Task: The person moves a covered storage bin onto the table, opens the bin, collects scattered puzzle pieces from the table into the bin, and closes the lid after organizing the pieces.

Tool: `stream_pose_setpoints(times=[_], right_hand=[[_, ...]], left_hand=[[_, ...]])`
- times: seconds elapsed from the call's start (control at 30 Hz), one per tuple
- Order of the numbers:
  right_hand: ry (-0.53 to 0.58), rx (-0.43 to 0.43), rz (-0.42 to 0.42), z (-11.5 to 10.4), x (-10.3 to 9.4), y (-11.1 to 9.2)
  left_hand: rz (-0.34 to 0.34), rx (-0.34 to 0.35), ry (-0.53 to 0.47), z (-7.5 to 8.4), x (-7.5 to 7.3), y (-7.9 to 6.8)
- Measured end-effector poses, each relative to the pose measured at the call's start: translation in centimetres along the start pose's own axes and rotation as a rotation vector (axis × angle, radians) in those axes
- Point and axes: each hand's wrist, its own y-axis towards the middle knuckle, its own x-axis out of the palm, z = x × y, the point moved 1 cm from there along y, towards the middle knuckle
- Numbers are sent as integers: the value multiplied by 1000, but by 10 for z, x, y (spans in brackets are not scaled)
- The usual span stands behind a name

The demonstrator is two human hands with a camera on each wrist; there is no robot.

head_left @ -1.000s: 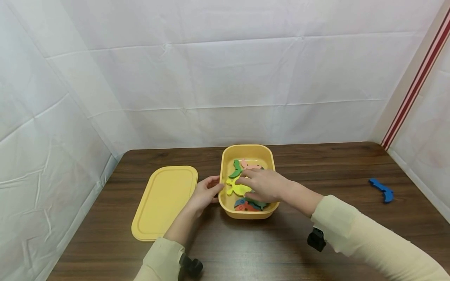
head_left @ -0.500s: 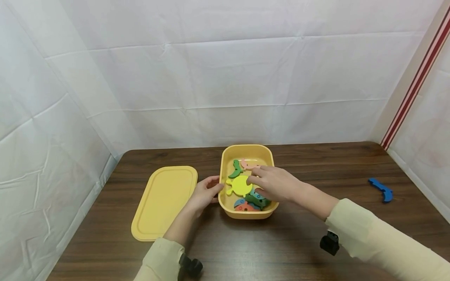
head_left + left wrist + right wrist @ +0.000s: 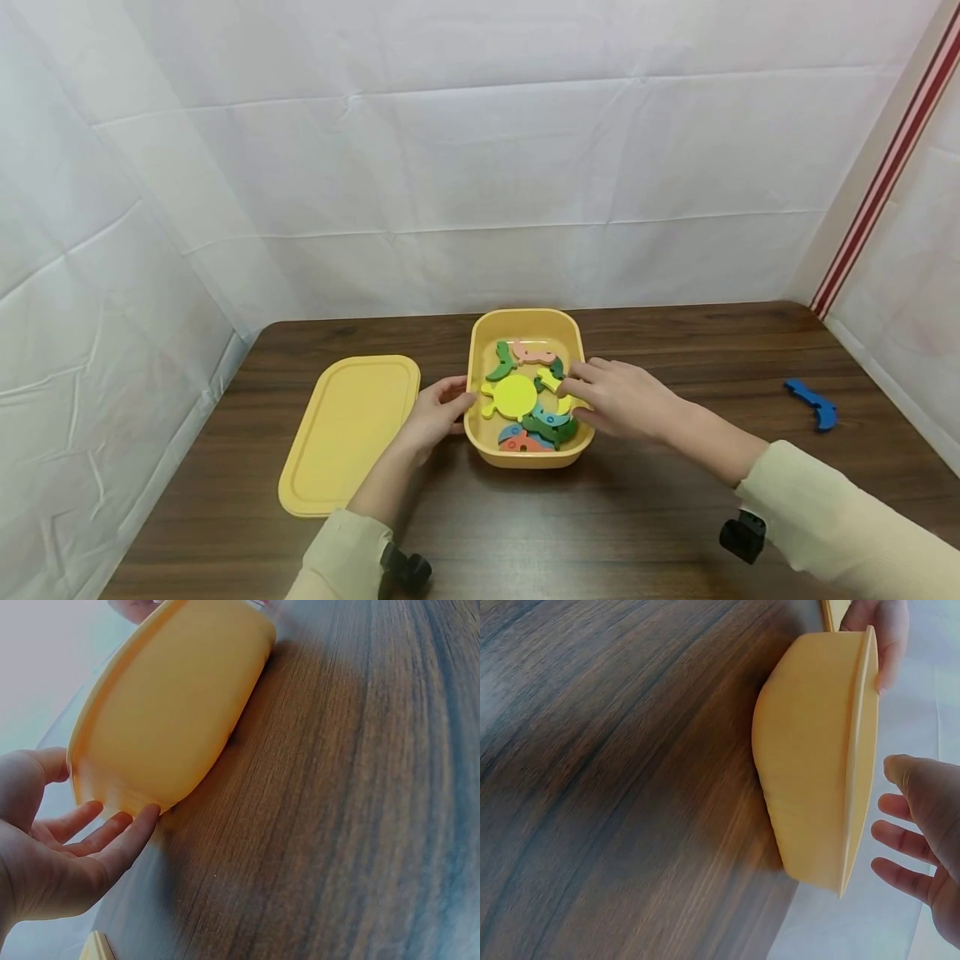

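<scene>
A yellow plastic box (image 3: 551, 323) holds several flat animal-shaped pieces. Among them are a round yellow turtle-like piece (image 3: 514, 397), a pink piece (image 3: 532, 355), a green curved piece (image 3: 502, 362) and an orange-red piece (image 3: 525, 443). My left hand (image 3: 441, 407) grips the box's left side, thumb at the rim and fingertips against the outer wall (image 3: 161, 705). Over the right rim, my right hand (image 3: 618, 398) has loosely bent fingers with nothing between them in the right wrist view (image 3: 930, 832). Its fingertips overlap a yellow piece (image 3: 551, 380) in the head view.
A flat yellow lid (image 3: 351, 435) lies on the brown wooden table (image 3: 675, 350), left of the box. A blue bent piece (image 3: 812, 405) lies far to the right. White cloth (image 3: 487, 167) hangs behind the table.
My right hand has drawn back to the right from the middle of the box to its right rim, uncovering more pieces. The left hand and the box have stayed in place.
</scene>
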Motion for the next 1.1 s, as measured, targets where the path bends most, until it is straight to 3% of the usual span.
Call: stream_pose_setpoints(times=[0.33, 0.67, 1.1], right_hand=[[28, 76, 36, 13, -6, -23], [40, 228, -32, 29, 0, -56], [3, 388, -50, 53, 4, -96]], left_hand=[[0, -2, 1, 0, 0, 0], [-3, -3, 12, -1, 0, 1], [4, -4, 13, -2, 0, 1]])
